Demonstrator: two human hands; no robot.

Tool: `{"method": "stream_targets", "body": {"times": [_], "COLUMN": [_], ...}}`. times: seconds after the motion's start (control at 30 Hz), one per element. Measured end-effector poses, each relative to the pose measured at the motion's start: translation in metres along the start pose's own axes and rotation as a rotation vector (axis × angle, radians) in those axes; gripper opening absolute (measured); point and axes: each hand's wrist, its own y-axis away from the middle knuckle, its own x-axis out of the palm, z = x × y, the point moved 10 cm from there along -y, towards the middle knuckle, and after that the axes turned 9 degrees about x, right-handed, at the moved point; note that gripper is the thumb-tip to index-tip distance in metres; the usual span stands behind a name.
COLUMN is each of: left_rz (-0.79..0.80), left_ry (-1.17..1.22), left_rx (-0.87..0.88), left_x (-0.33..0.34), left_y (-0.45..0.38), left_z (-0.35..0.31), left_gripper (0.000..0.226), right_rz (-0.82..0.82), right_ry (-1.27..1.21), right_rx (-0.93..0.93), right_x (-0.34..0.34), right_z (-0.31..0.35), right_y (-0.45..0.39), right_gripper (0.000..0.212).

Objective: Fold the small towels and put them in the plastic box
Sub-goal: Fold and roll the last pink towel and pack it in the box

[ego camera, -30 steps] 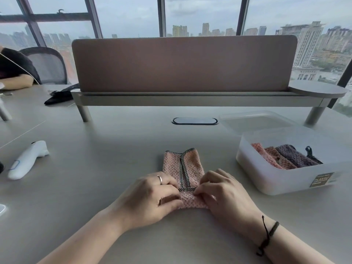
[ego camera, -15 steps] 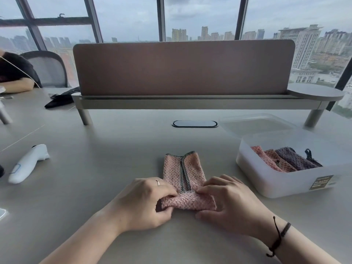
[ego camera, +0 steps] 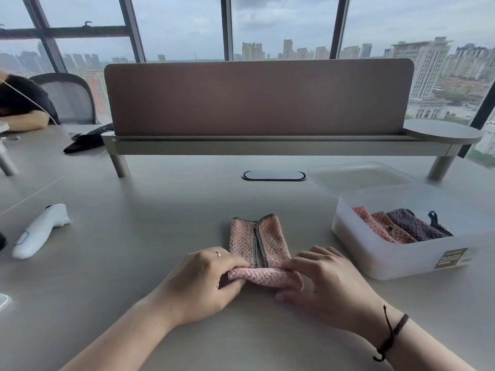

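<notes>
Both hands, left (ego camera: 199, 282) and right (ego camera: 325, 283), pinch the pink towel's (ego camera: 258, 243) rolled edge; the box (ego camera: 396, 259) holds folded towels (ego camera: 396, 227).

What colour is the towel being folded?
Pink towel with black-and-white checked edging, head view.

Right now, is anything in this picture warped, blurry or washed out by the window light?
Head view: wide-angle lens bows the window frames and brown desk divider; daylight is soft, without glare; the pink knitted towel and both hands look sharp; the frosted plastic box blurs its contents.
</notes>
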Motion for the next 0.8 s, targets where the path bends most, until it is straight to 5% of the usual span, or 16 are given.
{"method": "stream_targets", "body": {"times": [0.2,0.57,0.8], "left_rz": [-0.068,-0.196,-0.165], "left_ry": [0.136,0.343,0.269], "left_rx": [-0.084,-0.284,-0.312], "left_x": [-0.004,0.000,0.004], "left_y": [0.001,0.007,0.009], "left_z": [0.014,0.032,0.037], "left_gripper": [0.020,0.006,0.010], "right_rz": [-0.049,0.000,-0.008], "right_ry": [-0.052,-0.626,-0.587], "right_rx": [0.023,0.346,0.370], "right_x": [-0.003,0.007,0.009], "right_z": [-0.003,-0.041,-0.036], "right_y": [0.000,-0.004,-0.006], "right_gripper": [0.024,0.019,0.020]}}
